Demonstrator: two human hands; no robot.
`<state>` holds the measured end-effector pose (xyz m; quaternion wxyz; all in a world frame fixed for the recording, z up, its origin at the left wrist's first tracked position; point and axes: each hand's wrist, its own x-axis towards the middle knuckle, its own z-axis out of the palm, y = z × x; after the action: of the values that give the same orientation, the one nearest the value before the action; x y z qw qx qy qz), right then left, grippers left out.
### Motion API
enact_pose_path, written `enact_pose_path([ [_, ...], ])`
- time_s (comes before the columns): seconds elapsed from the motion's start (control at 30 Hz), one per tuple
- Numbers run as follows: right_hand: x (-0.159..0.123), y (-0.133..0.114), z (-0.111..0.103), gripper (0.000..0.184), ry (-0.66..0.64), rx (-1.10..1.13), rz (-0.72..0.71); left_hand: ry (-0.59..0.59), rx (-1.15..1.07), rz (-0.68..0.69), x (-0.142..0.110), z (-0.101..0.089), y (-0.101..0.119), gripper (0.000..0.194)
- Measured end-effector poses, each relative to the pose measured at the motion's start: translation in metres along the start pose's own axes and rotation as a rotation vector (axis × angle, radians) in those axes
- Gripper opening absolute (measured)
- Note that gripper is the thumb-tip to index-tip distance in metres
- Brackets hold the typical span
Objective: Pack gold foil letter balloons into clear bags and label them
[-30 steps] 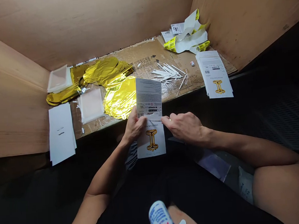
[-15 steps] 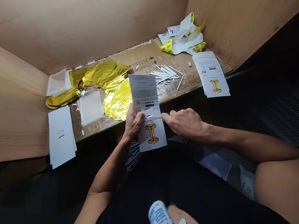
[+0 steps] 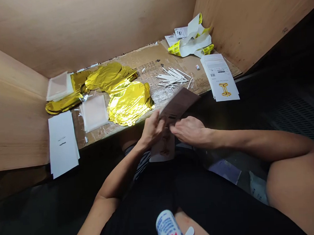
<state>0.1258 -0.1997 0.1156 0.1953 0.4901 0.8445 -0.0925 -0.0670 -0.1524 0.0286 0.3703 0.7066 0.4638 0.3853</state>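
A printed foil balloon card [image 3: 181,101] is bent across its middle in front of me. Its upper half leans right, and its lower half, with a gold letter balloon picture, hangs in shadow over my lap. My left hand [image 3: 152,130] grips the card's left edge, thumb near the crease. My right hand [image 3: 191,130] is closed at the right side of the crease, its fingertips pressed against the card and partly hidden. Just beyond the hands, gold foil balloons [image 3: 129,101] lie in a pile beside loose white sticks [image 3: 174,76].
More printed cards [image 3: 221,78] overhang the table edge at right, blank white cards [image 3: 63,144] at left. Clear plastic bags [image 3: 94,112] lie among the foil. Crumpled yellow label backing [image 3: 192,44] sits at the back right. Wooden panels [image 3: 100,25] enclose the table. A bottle [image 3: 169,226] is near my lap.
The card was nearly flat and facing me; now it is bent at the middle, its upper half tilted right. My left hand has moved right, and both hands are closer together.
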Motion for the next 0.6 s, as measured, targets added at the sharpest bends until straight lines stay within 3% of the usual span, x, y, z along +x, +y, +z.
enact_pose_path([
  [0.13, -0.01, 0.014, -0.016, 0.03, 0.13, -0.063, 0.09, 0.062, -0.081, -0.075, 0.007, -0.008, -0.015, 0.018],
  [0.23, -0.015, 0.019, -0.02, 0.034, 0.211, -0.092, 0.139, 0.046, -0.215, -0.084, 0.007, -0.015, -0.023, 0.025],
  [0.37, -0.002, 0.014, -0.009, 0.034, 0.213, -0.083, 0.108, 0.032, -0.283, -0.087, 0.0, -0.013, -0.014, 0.028],
  [0.47, 0.012, 0.006, 0.001, 0.033, 0.176, -0.084, 0.089, -0.024, -0.2, -0.062, -0.003, -0.006, -0.004, 0.019],
  [0.6, 0.016, 0.011, -0.005, 0.03, 0.085, -0.07, 0.021, -0.053, -0.116, -0.032, -0.004, -0.003, -0.005, 0.012],
])
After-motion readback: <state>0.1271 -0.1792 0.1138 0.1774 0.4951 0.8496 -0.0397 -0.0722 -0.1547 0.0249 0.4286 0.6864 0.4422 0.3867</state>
